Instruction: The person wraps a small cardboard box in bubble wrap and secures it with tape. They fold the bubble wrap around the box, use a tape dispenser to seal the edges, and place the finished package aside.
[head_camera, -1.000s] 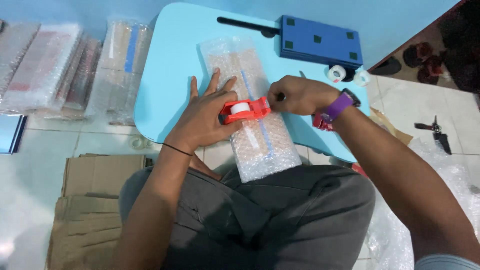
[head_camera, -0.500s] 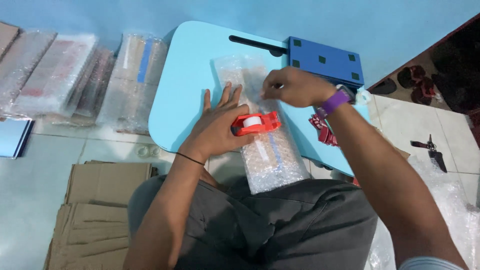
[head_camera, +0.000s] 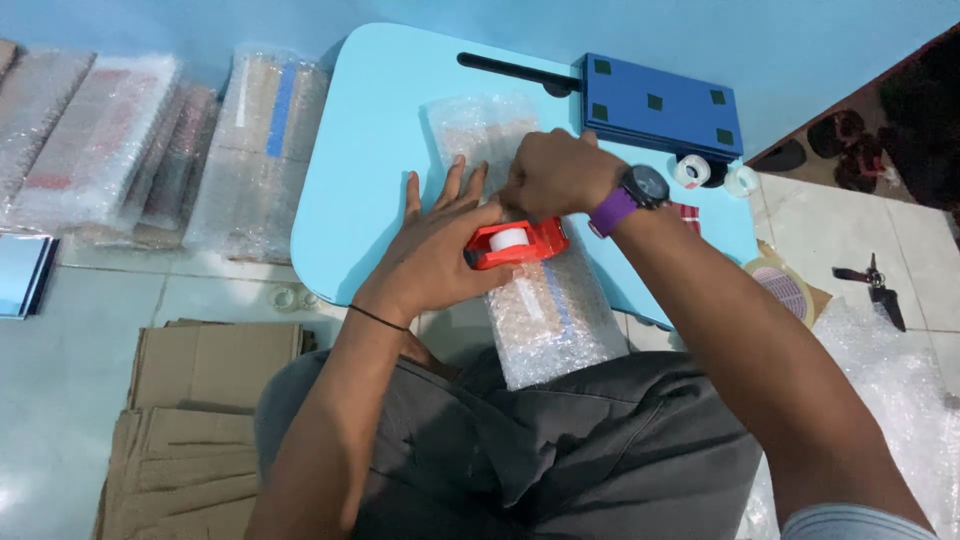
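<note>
Parcel: a long package wrapped in bubble wrap (head_camera: 545, 320) lies across the light blue table (head_camera: 370, 150); its near end hangs over the table edge above the person's lap.
Left hand: the left hand (head_camera: 440, 250) lies flat on the parcel with the fingers spread, and the thumb side holds the red tape dispenser (head_camera: 515, 243) against the wrap.
Right hand: the right hand (head_camera: 555, 175) is curled and presses down on the parcel just behind the dispenser; if it pinches tape, I cannot tell.
Handling: the parcel looks light, soft outside and a little slippery, so I think it is best held with flat palms on the long sides.
Around: more wrapped parcels (head_camera: 150, 140) on the floor at left, flat cardboard (head_camera: 190, 420) beside the knee, a dark blue box (head_camera: 660, 105) on the table's far side.
</note>
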